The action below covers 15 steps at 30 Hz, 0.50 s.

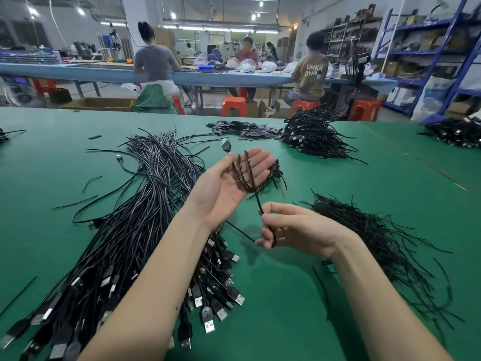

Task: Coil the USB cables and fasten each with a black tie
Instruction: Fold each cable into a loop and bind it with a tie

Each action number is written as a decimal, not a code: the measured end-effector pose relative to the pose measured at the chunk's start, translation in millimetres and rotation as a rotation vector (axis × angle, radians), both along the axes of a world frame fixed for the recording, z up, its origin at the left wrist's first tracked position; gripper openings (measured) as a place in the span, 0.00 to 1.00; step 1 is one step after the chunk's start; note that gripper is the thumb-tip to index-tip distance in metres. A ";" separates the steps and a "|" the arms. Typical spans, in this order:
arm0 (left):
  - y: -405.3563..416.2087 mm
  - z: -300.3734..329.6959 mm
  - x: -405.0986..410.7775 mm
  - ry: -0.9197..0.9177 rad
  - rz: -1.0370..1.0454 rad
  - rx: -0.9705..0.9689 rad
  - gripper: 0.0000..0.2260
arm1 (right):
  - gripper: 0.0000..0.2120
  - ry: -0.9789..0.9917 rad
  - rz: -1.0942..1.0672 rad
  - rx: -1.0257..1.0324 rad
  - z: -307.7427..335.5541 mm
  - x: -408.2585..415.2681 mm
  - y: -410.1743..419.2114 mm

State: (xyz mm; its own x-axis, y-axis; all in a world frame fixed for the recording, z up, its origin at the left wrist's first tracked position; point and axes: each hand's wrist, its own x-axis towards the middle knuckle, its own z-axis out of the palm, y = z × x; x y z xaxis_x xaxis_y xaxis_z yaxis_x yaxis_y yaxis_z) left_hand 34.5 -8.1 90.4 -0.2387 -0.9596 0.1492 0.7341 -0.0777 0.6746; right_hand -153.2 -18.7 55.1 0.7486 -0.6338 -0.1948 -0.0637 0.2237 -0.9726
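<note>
Seeing on head cam: left hand [229, 183] palm up, fingers straight, with loops of a USB cable [246, 175] draped across them, plug [226, 145] sticking out past the far side. Right hand [291, 229] just near of it, fingers curled, pinching that cable's tail. Loose cable pile [135, 230] lies left on the green bench [286, 308], black ties [369, 230] right, coiled bundles [309, 135] far right.

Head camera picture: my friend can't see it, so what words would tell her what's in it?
Two bare hands coil a black USB cable over a green table: loops lie across the open left hand, and the right hand pinches the cable's tail. Piles of loose cables and black ties lie alongside.
</note>
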 end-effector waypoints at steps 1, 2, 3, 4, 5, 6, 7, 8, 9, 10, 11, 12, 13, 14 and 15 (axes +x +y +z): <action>1.0 0.4 1.9 0.003 -0.022 -0.016 0.23 | 0.10 0.054 -0.006 -0.008 -2.5 -2.2 -0.5; 2.2 1.0 3.6 -0.005 -0.046 -0.032 0.22 | 0.15 0.134 -0.023 -0.029 -2.5 -4.3 -0.7; 3.2 1.5 5.4 -0.024 -0.068 -0.048 0.21 | 0.21 0.234 -0.042 -0.073 -0.3 -5.5 -0.4; 4.9 2.0 7.5 -0.050 -0.089 -0.060 0.19 | 0.26 0.327 -0.073 -0.130 2.5 -6.1 -0.2; 6.7 2.4 9.3 -0.080 -0.111 -0.067 0.19 | 0.30 0.389 -0.121 -0.188 5.6 -7.4 -0.8; 8.5 2.8 11.2 -0.114 -0.136 -0.072 0.18 | 0.31 0.411 -0.185 -0.234 8.4 -8.8 -1.8; 9.8 2.5 13.0 -0.158 -0.161 -0.080 0.18 | 0.29 0.396 -0.255 -0.260 11.3 -9.4 -2.9; 11.2 2.3 14.8 -0.220 -0.182 -0.092 0.18 | 0.25 0.348 -0.317 -0.251 14.5 -10.1 -4.4; 12.4 2.4 16.5 -0.304 -0.199 -0.108 0.18 | 0.18 0.267 -0.374 -0.205 17.9 -10.3 -5.8; 13.4 2.9 17.8 -0.402 -0.221 -0.130 0.19 | 0.11 0.170 -0.424 -0.134 21.7 -10.3 -6.7; 13.4 3.0 18.7 -0.506 -0.250 -0.155 0.19 | 0.07 0.094 -0.457 -0.060 26.3 -10.3 -7.0; 12.9 2.9 19.1 -0.614 -0.283 -0.171 0.20 | 0.09 0.052 -0.475 -0.013 31.3 -11.3 -6.8; 11.7 2.1 18.1 -0.723 -0.313 -0.172 0.21 | 0.11 0.039 -0.476 -0.001 36.3 -12.0 -6.2; 10.6 0.9 15.8 -0.829 -0.328 -0.160 0.21 | 0.11 0.040 -0.475 -0.013 40.7 -11.8 -4.9; 9.2 -1.2 11.8 -0.923 -0.319 -0.139 0.21 | 0.11 0.041 -0.474 -0.033 44.5 -10.8 -3.1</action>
State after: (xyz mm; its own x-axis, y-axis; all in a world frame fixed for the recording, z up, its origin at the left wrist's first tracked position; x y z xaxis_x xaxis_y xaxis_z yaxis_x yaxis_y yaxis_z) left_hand 46.4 1.1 89.2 -0.5629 -0.8179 -0.1191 -0.1266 -0.0571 0.9903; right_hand -164.0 -21.8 99.7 0.3673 -0.9101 -0.1919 -0.0006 0.2061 -0.9785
